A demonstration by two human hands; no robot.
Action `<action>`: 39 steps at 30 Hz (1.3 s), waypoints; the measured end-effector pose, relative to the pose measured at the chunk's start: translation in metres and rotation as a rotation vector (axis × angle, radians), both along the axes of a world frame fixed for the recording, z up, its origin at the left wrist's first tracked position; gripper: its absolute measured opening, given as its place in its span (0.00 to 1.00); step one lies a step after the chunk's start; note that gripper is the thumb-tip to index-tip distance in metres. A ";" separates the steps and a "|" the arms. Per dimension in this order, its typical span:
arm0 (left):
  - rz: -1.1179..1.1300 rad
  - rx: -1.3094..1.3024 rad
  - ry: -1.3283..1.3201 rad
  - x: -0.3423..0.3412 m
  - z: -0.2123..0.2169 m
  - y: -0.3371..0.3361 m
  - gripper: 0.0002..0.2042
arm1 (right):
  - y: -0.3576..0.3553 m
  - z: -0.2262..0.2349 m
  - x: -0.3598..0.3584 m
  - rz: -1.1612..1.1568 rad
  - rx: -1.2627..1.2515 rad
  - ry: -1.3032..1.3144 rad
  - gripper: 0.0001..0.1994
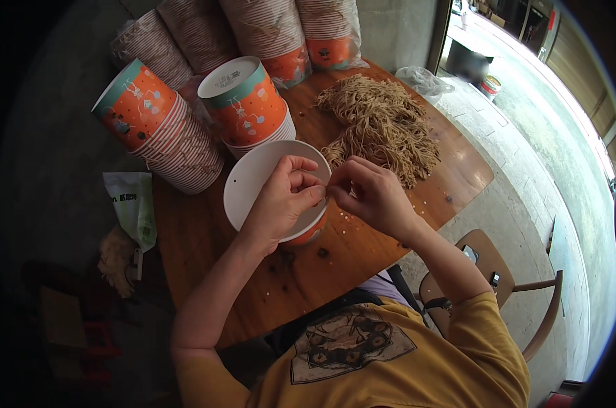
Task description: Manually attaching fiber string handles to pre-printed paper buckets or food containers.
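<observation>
My left hand (pixel 281 204) is over the mouth of a white-lined paper bucket (pixel 247 183) with an orange outside, its fingers curled and the thumb meeting a fingertip. Close against it, at the bucket's right rim, my right hand (pixel 374 197) is closed in a pinch as well. The fingertips of both hands meet; whatever lies between them is too small to make out. Just beyond my right hand, a heap of tan, string-like strands (pixel 383 126) spreads over the wooden table (pixel 253 313).
Behind the bucket stand an upside-down bucket stack (pixel 243 102) and a leaning stack (pixel 151 115). Plastic-wrapped stacks (pixel 267 34) line the back. A clear plastic bag (pixel 423 83) lies at the far right corner. A wooden chair (pixel 478 255) holding a phone stands right; a white-green packet (pixel 132 204) is left.
</observation>
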State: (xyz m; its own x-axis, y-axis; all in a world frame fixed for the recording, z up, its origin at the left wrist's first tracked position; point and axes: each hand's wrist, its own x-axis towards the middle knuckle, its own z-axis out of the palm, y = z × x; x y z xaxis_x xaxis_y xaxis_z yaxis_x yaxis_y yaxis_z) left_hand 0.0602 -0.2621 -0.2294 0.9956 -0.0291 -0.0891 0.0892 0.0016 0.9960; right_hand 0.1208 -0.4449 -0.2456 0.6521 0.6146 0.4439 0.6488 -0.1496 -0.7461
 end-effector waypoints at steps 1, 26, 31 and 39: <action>0.000 0.007 -0.004 0.000 0.000 0.000 0.16 | 0.001 -0.001 0.000 -0.027 0.004 0.004 0.08; -0.019 -0.029 0.018 0.001 0.001 -0.002 0.15 | -0.004 -0.014 0.000 0.079 0.260 0.676 0.07; -0.019 -0.036 0.031 0.001 0.000 -0.001 0.16 | -0.001 -0.015 -0.003 -0.013 0.143 0.146 0.05; -0.090 0.163 -0.098 -0.003 -0.001 -0.006 0.17 | -0.001 -0.025 -0.003 -0.023 0.199 0.373 0.05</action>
State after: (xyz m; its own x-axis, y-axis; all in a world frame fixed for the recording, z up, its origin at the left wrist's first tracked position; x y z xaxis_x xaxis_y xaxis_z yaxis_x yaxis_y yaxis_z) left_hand 0.0569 -0.2684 -0.2301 0.9938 -0.1116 -0.0027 -0.0157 -0.1639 0.9863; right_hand 0.1174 -0.4454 -0.2701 0.8029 0.5244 0.2836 0.3271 0.0102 -0.9449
